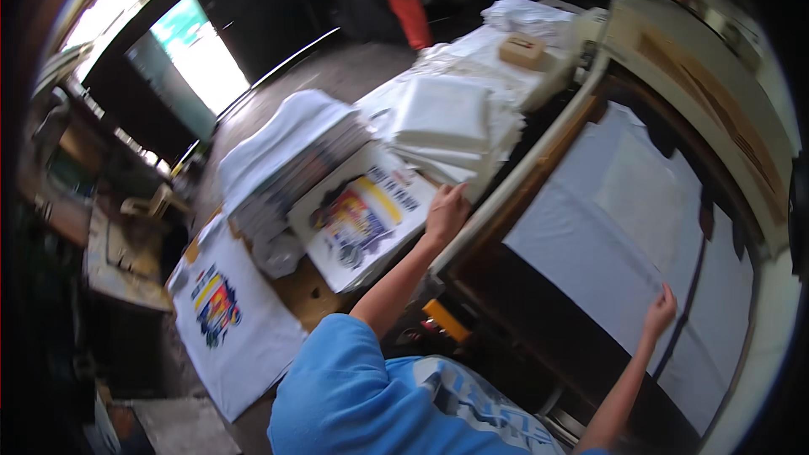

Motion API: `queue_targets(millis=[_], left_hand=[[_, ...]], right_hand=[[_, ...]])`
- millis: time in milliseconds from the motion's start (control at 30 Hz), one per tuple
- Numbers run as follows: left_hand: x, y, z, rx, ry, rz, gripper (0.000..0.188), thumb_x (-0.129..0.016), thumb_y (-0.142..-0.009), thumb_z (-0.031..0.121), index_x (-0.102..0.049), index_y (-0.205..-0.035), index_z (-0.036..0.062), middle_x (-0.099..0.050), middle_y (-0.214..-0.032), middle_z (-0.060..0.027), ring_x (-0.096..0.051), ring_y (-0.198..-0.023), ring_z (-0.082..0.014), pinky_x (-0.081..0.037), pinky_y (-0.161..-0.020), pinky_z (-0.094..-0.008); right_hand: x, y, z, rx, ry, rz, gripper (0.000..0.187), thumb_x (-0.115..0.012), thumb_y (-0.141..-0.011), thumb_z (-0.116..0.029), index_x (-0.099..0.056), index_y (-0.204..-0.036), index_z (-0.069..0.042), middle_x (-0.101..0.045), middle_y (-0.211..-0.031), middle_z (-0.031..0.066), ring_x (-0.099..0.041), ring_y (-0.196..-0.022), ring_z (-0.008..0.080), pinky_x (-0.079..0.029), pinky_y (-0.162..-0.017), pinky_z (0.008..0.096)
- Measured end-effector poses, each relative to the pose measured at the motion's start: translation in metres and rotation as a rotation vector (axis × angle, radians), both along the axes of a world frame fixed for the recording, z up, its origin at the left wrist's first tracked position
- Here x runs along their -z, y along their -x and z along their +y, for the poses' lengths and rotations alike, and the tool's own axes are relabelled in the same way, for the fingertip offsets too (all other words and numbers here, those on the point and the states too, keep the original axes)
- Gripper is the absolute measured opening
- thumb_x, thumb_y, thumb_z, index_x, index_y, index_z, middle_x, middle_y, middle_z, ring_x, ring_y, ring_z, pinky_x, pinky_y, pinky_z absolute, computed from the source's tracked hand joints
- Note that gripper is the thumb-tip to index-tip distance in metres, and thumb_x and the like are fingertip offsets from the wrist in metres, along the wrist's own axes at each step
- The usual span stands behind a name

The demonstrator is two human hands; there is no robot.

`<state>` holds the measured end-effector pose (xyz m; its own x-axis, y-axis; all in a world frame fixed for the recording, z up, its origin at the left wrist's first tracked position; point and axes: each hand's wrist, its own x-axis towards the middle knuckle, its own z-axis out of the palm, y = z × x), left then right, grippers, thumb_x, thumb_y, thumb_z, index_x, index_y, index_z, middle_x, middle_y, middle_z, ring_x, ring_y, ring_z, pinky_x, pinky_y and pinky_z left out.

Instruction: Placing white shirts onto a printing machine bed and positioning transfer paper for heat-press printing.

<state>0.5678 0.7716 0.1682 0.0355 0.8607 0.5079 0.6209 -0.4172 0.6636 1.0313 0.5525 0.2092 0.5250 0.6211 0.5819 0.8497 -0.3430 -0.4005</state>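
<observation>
Head view shows a person in a blue T-shirt (337,383) with both hands spread apart. The left hand (447,212) is curled at the right edge of a white sheet (371,244) bearing a colourful print; whether it grips anything, I cannot tell. The right hand (662,312), fingers drawn together, reaches the lower edge of a white cloth (581,244), though I cannot tell if it pinches the fabric or just touches it. That cloth lies on a dark bed (522,295) inside a cream-coloured frame (645,13), with a paler rectangular patch (645,194) on it. A dark strip separates it from another white piece (712,320) at the right.

Beyond the left hand sits a white stack (442,114), and farther off a small brown block (521,50). Left of the printed sheet, a white cloth drapes over a tall pile (291,168). Below that hangs a white garment (261,333) (its print looks similar to the sheet's). A bright doorway (206,63) opens in the background.
</observation>
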Motion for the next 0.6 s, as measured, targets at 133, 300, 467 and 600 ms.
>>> queue_targets(millis=[133, 300, 467, 600], left_hand=[[0.097, 0.157, -0.065, -0.372, 0.252, 0.478, 0.062, -0.067, -0.067, 0.022, -0.041, -0.12, 0.003, -0.049, -0.106, -0.0207, -0.048, -0.097, -0.0343, -0.04, -0.079, -0.0426], [0.133, 0.201, -0.108, -0.323, 0.42, 0.764, 0.058, -0.062, -0.073, 0.028, -0.041, -0.121, 0.0046, -0.045, -0.117, -0.0226, -0.047, -0.105, -0.0346, -0.042, -0.079, -0.0445], [0.107, 0.21, -0.097, -0.082, 0.544, 0.382, 0.021, -0.056, -0.077, 0.024, -0.062, -0.089, 0.0073, -0.061, -0.082, -0.0184, -0.06, -0.073, -0.033, -0.047, -0.065, -0.042], [0.065, 0.236, -0.085, -0.202, 0.554, 0.156, 0.018, -0.06, -0.072, 0.023, -0.065, -0.077, 0.0066, -0.061, -0.073, -0.0152, -0.061, -0.068, -0.0287, -0.047, -0.062, -0.0388]], right_hand=[[-0.003, 0.09, -0.03, -0.024, -0.007, 0.156, 0.019, -0.049, -0.081, -0.001, -0.06, -0.096, -0.001, -0.059, -0.083, 0.0102, -0.054, -0.068, 0.0196, -0.043, -0.059, 0.0294], [-0.016, 0.209, -0.032, -0.086, 0.011, 0.286, 0.015, -0.05, -0.08, -0.002, -0.061, -0.091, 0.001, -0.059, -0.083, 0.0105, -0.056, -0.071, 0.0196, -0.043, -0.062, 0.028], [-0.055, 0.305, -0.015, -0.244, 0.053, 0.312, 0.013, -0.05, -0.08, -0.001, -0.059, -0.087, 0.002, -0.056, -0.079, 0.0123, -0.056, -0.071, 0.0229, -0.044, -0.064, 0.0293], [-0.076, 0.347, -0.021, -0.381, 0.062, 0.281, 0.012, -0.05, -0.079, 0.003, -0.059, -0.087, 0.002, -0.056, -0.079, 0.0112, -0.056, -0.069, 0.0211, -0.044, -0.062, 0.0271]])
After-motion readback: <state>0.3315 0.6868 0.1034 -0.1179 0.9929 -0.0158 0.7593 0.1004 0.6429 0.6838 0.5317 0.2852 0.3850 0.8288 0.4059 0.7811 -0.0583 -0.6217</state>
